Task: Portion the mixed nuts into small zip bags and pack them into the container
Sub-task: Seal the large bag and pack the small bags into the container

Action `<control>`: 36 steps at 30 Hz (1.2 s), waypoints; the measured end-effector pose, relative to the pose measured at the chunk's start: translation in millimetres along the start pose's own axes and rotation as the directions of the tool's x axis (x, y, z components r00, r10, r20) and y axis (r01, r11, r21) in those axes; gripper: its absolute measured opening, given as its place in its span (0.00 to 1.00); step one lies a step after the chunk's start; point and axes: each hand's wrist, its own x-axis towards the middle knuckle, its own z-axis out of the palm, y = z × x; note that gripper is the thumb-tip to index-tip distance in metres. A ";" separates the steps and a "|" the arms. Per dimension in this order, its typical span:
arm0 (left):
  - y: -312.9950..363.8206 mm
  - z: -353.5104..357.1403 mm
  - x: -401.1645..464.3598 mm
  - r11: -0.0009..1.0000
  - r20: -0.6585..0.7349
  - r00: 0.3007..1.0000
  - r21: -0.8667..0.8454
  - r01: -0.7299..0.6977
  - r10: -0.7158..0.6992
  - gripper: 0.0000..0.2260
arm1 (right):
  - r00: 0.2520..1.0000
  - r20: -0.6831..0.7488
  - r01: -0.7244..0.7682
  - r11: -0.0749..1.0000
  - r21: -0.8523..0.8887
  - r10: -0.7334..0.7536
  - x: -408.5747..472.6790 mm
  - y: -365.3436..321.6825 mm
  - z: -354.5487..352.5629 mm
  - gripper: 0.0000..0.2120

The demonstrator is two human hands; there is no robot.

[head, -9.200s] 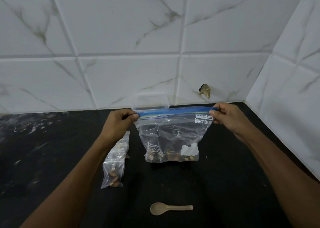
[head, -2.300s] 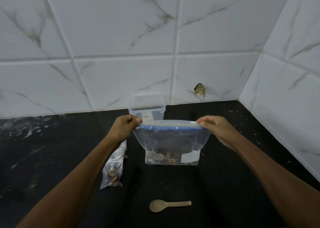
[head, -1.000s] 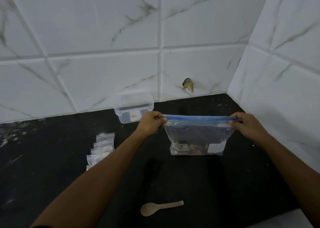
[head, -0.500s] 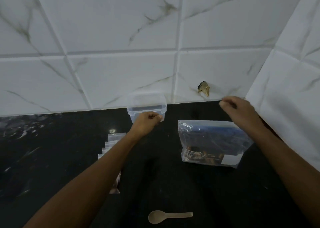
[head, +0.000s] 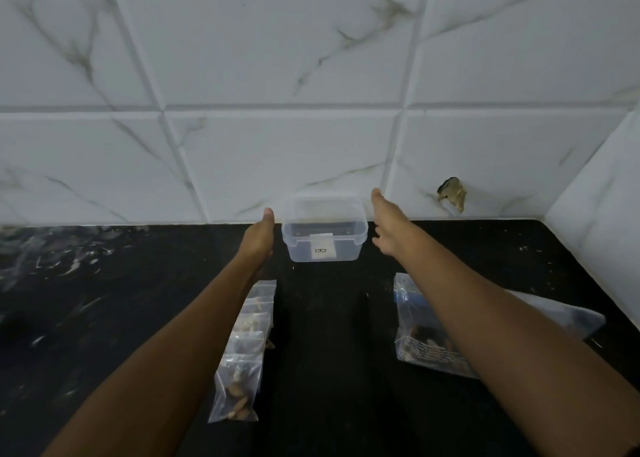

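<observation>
Two open, empty hands, the left hand [head: 258,236] and the right hand [head: 388,226], reach one on each side of the clear plastic box [head: 324,229] standing between them by the white wall, both about equally near.

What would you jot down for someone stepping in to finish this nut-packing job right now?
Left hand: open, empty, reaching beside the left wall of the clear container.
Right hand: open, empty, beside its right wall. Neither hand visibly touches it.
Container: at the back of the black counter by the tiled wall, with its lid on as far as I can tell.
Small zip bags: filled with nuts, overlapping in a row under the left forearm.
Big nut bag: lying flat at right.
Done: portions bagged. Left: open the container, pack the small bags in, close it.
</observation>
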 end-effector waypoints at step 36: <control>-42.9 -10.5 -147.8 0.969 0.106 0.992 -0.244 -0.038 0.065 0.25 | 0.997 -0.064 0.014 0.968 -0.251 -0.032 -81.8 101.8 -2.4 0.28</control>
